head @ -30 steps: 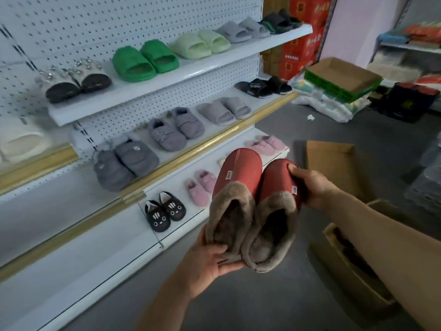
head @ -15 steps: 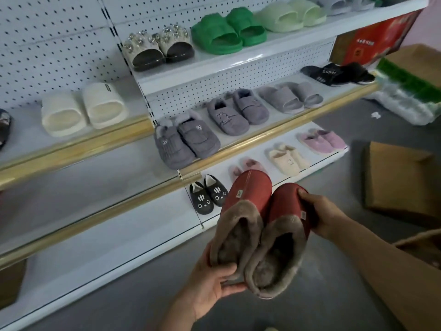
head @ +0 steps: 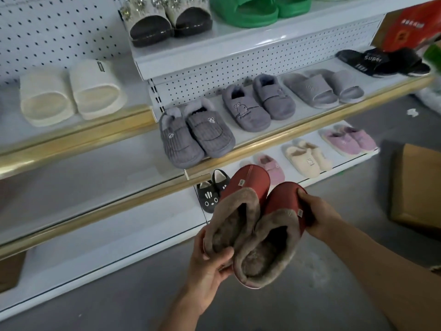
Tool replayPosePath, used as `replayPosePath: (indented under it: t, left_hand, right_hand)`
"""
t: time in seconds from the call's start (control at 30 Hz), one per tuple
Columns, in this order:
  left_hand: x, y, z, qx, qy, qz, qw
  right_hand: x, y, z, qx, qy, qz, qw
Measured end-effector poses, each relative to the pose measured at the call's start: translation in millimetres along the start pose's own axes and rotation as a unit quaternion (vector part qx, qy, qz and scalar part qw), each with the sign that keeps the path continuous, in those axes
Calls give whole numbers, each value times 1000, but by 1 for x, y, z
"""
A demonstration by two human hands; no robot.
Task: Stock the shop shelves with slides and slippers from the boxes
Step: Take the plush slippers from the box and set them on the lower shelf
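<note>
Holding red slippers (head: 253, 225) before shelves (head: 100, 177), left hand (head: 210, 266) fingers gripping heel, right hand (head: 319, 216) fingers clasping toe.

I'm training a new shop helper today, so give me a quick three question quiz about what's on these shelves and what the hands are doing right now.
1. True or false: the red fur-lined slippers already sit on a shelf.
2. Which pair sits directly left of the green slides on the top shelf?
A. white slides
B. jewelled black-soled slides
C. lilac slippers
3. Fill in: the left hand grips the left slipper at its ____ end.

Key
1. False: both hands hold them in the air, the right hand round the right slipper's toe.
2. B, the jewelled black-soled slides.
3. Heel.
</note>
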State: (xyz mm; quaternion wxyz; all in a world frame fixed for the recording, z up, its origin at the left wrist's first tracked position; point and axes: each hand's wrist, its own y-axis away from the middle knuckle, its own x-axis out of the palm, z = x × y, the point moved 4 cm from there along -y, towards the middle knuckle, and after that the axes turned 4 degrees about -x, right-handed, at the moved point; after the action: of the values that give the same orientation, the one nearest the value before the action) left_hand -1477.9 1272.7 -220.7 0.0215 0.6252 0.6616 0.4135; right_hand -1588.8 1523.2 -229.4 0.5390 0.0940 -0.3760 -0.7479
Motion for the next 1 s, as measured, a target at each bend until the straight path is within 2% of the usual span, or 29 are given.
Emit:
replayPosePath:
  t: [0.1,0.23,0.3,0.4,0.53,0.67,0.8,1.0]
  left_hand:
    - [3,-12,0,8,50,-6,999]
    - [-10,-36,7,74,99,-128,984]
    - [-24,-47,9,81,91,-149,981]
    - [-51,-58,4,63,61,-114,990]
    - [-96,-79,-1,-23,43,-26,998]
    - [-152,-104,-17,-96,-1,16,995]
    - [-198,-121,-45,-121,-61,82,987]
    - [-267,-150,-75,-192,-118,103,969]
  right_hand:
    - [11,-21,-7,-14,10,-24,1000]
    - [23,-43,-30,-17,28,-34,999]
    - [29,-50,-42,1,20,-31,999]
    - [38,-56,-58,42,1,-23,999]
    - [57,-55,-77,65,-26,-18,997]
    - [84,-48,-111,61,-55,-27,996]
    - [120,-39,-150,67,-28,0,997]
    - [159,-53,-211,51,-68,-2,996]
